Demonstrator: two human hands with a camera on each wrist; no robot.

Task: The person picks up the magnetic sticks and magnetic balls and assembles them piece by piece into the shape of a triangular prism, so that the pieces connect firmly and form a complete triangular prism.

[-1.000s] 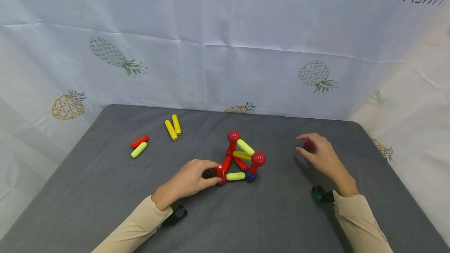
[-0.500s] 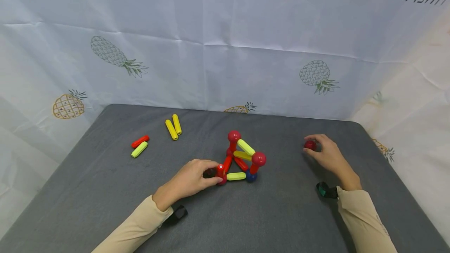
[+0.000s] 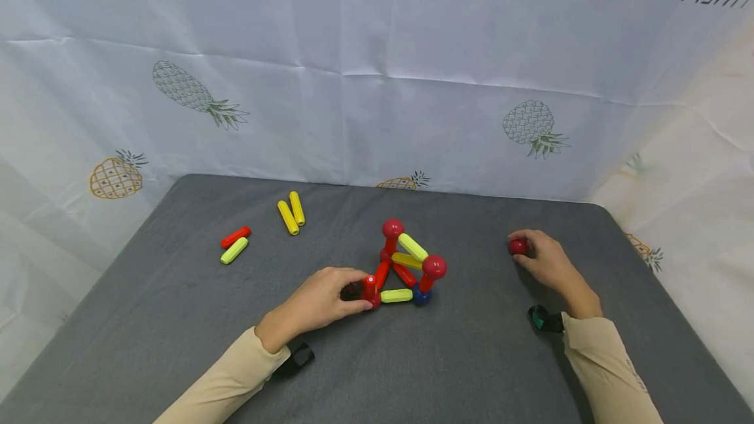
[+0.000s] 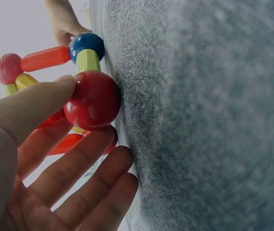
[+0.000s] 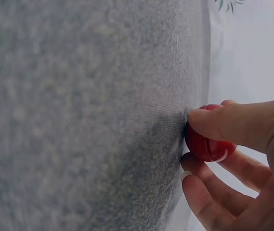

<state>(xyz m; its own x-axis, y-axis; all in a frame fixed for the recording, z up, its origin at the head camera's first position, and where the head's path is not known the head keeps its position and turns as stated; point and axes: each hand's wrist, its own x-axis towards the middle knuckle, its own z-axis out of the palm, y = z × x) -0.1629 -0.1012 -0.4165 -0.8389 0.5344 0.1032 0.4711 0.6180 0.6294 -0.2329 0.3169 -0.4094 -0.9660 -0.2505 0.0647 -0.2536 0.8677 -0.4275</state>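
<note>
My left hand (image 3: 321,300) holds the front left corner of a frame of magnetic rods and balls. Its thumb presses a red ball (image 4: 94,100) there, with the other fingers behind. A short red rod (image 3: 370,288) stands upright on that ball. A light-yellow rod (image 3: 396,296) links it to a blue ball (image 3: 421,294). Two more red balls top the frame, one at the back (image 3: 393,229) and one at the right (image 3: 434,267), joined by another light-yellow rod (image 3: 413,247). Far to the right, my right hand (image 3: 550,264) pinches a loose red ball (image 5: 206,137) at the tabletop between thumb and fingers.
Two yellow rods (image 3: 288,218) lie near the back left of the grey table (image 3: 471,358). Further left are a red rod (image 3: 235,237) and a light-yellow rod (image 3: 234,250), side by side. A white pineapple-print cloth (image 3: 365,123) hangs behind the table.
My right hand has shifted slightly right, and its spread thumb and fingers have closed on the red ball. The left hand and the frame stay in place.
</note>
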